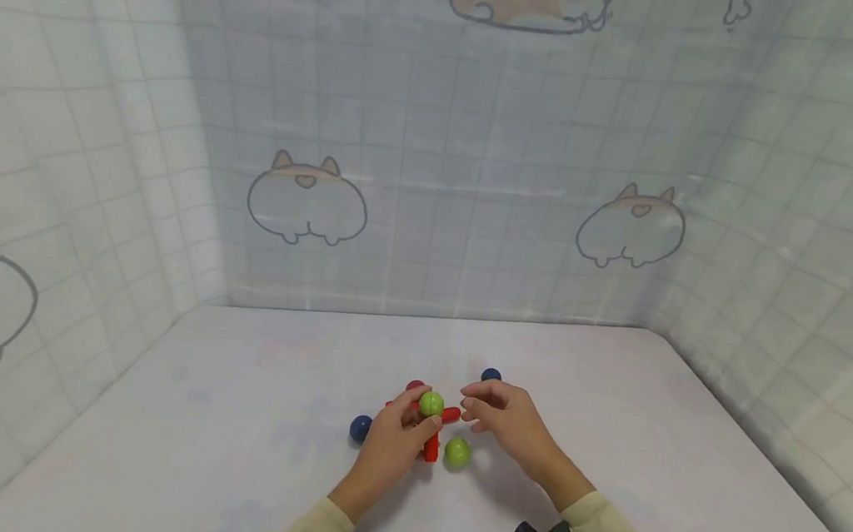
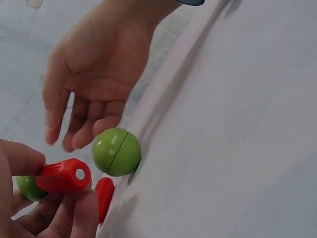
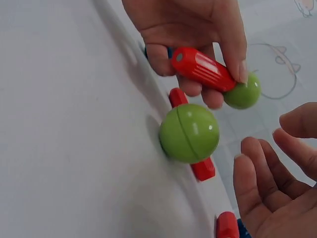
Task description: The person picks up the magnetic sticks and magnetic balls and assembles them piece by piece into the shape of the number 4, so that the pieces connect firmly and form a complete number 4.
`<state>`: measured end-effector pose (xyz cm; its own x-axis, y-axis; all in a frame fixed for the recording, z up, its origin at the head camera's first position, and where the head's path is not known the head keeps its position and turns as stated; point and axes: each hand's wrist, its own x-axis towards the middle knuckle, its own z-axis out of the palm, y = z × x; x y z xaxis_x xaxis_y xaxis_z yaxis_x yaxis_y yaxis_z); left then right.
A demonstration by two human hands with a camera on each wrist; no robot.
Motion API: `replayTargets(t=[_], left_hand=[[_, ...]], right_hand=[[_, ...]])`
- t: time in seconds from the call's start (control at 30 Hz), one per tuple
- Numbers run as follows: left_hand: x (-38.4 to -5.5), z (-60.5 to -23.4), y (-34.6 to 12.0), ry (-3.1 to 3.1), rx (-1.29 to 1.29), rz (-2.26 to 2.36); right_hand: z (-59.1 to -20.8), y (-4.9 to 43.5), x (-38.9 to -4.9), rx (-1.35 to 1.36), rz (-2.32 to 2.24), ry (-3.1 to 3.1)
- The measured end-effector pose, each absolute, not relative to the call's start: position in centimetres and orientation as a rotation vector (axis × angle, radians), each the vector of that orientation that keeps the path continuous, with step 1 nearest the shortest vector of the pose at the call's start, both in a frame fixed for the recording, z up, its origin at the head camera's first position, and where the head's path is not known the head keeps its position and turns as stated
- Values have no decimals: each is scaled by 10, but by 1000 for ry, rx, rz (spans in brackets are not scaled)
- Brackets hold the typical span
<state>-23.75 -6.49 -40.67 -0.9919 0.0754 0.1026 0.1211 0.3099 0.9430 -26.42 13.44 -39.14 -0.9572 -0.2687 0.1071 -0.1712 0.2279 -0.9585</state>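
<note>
Left hand (image 1: pixel 390 443) pinching a red ribbed rod (image 3: pixel 205 69) with a green ball (image 1: pixel 431 403) at its end, right hand (image 1: pixel 512 419) just beside, fingers loosely parted, second green ball (image 1: pixel 458 453) on the pale table (image 1: pixel 245 469) between both hands, blue ball (image 1: pixel 360 429) beside the left hand.

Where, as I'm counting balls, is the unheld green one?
In the head view, the ball sits on the table, low near the centre, just right of the red stick in the left hand.
</note>
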Motion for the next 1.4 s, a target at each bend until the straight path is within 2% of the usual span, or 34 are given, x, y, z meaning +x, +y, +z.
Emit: replayTargets(t=[0.4,0.87,1.4], left_hand=[[-232,-401,-67,-2560,-124,-1829],[-234,-405,-84,-2550,-131,-1853],[-235,-409,-81,-2615,-108,-1841]], right_hand=[[-404,147,-265,-531,-1695,2379],[-406,150,-259,-425,-1669,2425],[-408,150,-253,-597,-1538,2451]])
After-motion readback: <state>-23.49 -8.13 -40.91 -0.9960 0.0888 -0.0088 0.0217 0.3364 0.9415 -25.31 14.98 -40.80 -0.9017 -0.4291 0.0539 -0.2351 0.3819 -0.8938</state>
